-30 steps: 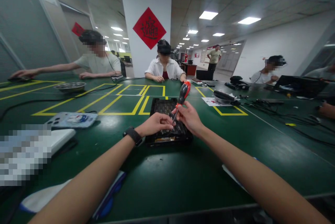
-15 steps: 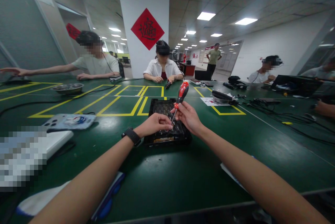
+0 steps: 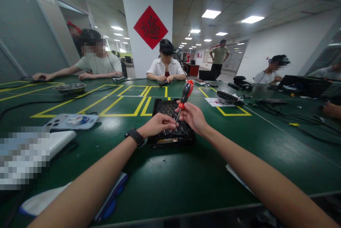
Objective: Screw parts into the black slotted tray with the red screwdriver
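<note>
In front of me lies a black tray-like case (image 3: pixel 160 109) with small parts inside, too fine to make out. My right hand (image 3: pixel 195 118) grips a screwdriver (image 3: pixel 187 92) with a red and black handle, tilted, its shaft pointing down and to the left. The fingers close around the red collar and upper shaft. My left hand (image 3: pixel 161 124), with a black watch (image 3: pixel 135 136) on the wrist, pinches at the screwdriver's tip over the case. Whatever small thing may be between those fingertips is hidden.
A phone in a patterned case (image 3: pixel 71 121) lies to the left, above a blurred white object (image 3: pixel 60 144). White-and-blue gloves (image 3: pixel 45 199) rest under my left forearm. A metal bowl (image 3: pixel 70 88) stands far left, cables (image 3: pixel 293 123) at right. Several people sit around the table.
The screwdriver is slightly more upright, with both hands still at it over the case. At far left, a co-worker's outstretched arm has drawn back toward the body.
</note>
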Demonstrator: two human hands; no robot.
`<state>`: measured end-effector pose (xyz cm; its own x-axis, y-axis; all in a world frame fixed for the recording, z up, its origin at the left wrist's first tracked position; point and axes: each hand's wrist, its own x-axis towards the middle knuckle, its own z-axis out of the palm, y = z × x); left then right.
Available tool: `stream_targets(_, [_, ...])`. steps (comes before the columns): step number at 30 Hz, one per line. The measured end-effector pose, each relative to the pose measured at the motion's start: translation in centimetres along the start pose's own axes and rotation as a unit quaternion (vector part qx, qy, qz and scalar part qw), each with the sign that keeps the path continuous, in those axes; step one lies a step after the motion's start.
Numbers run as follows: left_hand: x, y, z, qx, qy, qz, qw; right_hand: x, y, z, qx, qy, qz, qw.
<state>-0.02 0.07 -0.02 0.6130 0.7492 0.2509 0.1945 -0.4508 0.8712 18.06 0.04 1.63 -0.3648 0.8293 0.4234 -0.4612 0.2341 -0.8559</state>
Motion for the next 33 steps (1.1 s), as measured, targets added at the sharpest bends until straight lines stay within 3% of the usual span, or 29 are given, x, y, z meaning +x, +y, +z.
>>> stream_targets(6, [0.11, 0.01, 0.06, -0.011, -0.019, 0.000, 1.000, -0.11, 0.10, 0.24, -0.025, 0.020, -0.009, 0.999])
stream_targets(17, [0.07, 0.02, 0.10, -0.016, 0.004, -0.011, 1.000, -0.22, -0.11, 0.63, -0.044, 0.025, -0.013, 0.999])
stream_targets(23, [0.01, 0.22, 0.10, -0.010, -0.007, -0.004, 1.000, -0.09, -0.08, 0.32, 0.005, 0.019, 0.003, 1.000])
stream_targets(33, [0.09, 0.30, 0.10, -0.020, -0.030, 0.001, 0.999, -0.30, -0.04, 0.57, -0.032, 0.038, -0.024, 0.998])
